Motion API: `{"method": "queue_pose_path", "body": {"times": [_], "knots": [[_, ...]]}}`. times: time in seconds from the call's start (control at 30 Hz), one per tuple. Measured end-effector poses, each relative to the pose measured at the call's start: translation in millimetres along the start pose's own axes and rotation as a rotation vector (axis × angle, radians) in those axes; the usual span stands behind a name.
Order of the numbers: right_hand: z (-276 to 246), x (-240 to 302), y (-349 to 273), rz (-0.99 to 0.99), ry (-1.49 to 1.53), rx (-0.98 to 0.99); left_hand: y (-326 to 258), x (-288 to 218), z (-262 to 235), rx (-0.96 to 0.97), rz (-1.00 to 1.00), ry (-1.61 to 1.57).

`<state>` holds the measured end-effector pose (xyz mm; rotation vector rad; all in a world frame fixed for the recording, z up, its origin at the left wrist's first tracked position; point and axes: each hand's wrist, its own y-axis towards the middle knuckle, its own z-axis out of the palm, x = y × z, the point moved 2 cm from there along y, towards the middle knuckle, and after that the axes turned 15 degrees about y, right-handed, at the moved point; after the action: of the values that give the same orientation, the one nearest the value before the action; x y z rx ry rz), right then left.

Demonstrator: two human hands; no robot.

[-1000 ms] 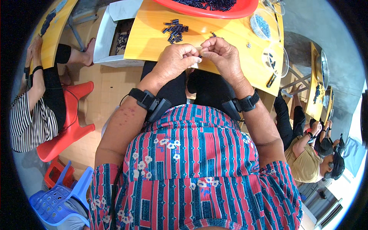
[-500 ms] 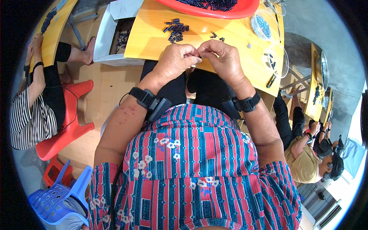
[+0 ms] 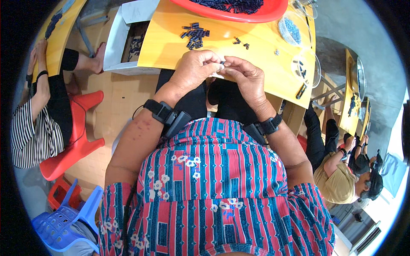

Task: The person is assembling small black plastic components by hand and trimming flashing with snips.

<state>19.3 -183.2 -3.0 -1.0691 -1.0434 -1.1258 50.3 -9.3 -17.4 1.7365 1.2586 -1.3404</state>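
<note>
Yellow tabletop (image 3: 171,47) is sitting ahead of me; I'm pinching a tiny dark part (image 3: 222,63) between my left hand (image 3: 194,70) and right hand (image 3: 245,77), fingertips clamped together on it. It's hovering over my lap, so I judge any slip is risking losing it under the table.

floor: light wood boards (image 3: 115,102) | tables: yellow table (image 3: 171,47) in front, more yellow tables (image 3: 352,102) at the right | seats: red stool (image 3: 72,141) and blue plastic stool (image 3: 64,222) at the left | wall: grey concrete (image 3: 376,55) | light: bright daylight
</note>
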Motion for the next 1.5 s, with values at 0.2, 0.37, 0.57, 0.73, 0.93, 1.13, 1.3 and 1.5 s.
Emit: {"method": "queue_pose_path", "body": {"times": [0.2, 0.37, 0.57, 0.73, 0.93, 1.13, 1.3, 1.5], "knots": [[8, 12, 2, -0.242, -0.271, 0.000, -1, -1, -2, 0.012, 0.013, 0.001], [7, 11, 3, -0.291, -0.357, 0.002, -2, -6, -1, 0.030, 0.004, 0.045], [7, 6, 2, -0.326, -0.406, 0.016, -3, -4, -1, 0.019, 0.025, 0.104], [3, 6, 4, -0.535, -0.550, 0.106, -2, -8, 1, -0.027, 0.059, 0.158], [3, 13, -3, -0.480, -0.552, 0.157, -7, -12, 3, -0.070, 0.070, 0.287], [-33, 13, 13, -0.316, -0.542, -0.301, -3, -10, 4, -0.091, 0.097, 0.313], [-41, 20, 40, -0.308, -0.665, -0.324, -3, -10, 3, -0.077, 0.091, 0.331], [-39, 19, 49, -0.291, -0.802, -0.332, -3, -13, 4, -0.074, 0.080, 0.305]]}}
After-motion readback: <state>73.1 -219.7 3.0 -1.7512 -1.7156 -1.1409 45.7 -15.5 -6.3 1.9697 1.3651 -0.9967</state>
